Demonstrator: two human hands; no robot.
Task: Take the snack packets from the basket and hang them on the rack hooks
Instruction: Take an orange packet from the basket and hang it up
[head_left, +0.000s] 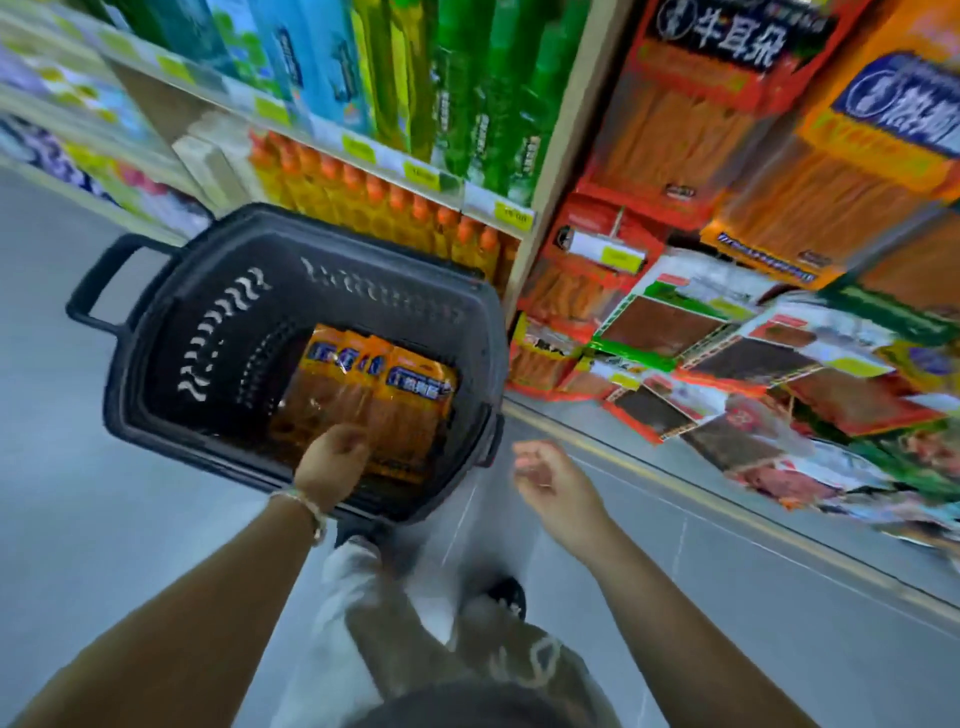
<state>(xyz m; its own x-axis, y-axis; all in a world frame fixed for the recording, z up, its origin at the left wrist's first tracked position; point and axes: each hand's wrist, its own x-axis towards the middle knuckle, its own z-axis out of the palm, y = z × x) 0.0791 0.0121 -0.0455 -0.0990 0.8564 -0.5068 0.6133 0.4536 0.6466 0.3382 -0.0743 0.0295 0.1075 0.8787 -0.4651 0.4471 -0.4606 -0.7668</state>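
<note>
— What's the biggest thing in front of you?

— The rack (779, 260) fills your right side, hung with orange and red snack packs, some with green edges. To your left, shelves (363, 150) carry green and blue cartons above a row of orange bottles (384, 208).

— And the basket?

— The dark basket (218, 332) stands on the grey floor (78, 493) just ahead of you, its handle (98, 280) sticking out to the far left. The snack packets (374, 384) lie in a loose pile at the bottom, toward the right wall, orange with blue labels.

— Where are they relative to your grip?

— Directly under your left hand (332, 462). You've got it inside the basket, fingers pointing down onto the near end of the pile and touching the top packets. The picture is too blurred to tell whether your grip has closed on one.

— And the other hand?

— Your right hand (550, 478) hangs outside the basket, just beside its right rim, fingers loosely curled and holding nothing.
</note>
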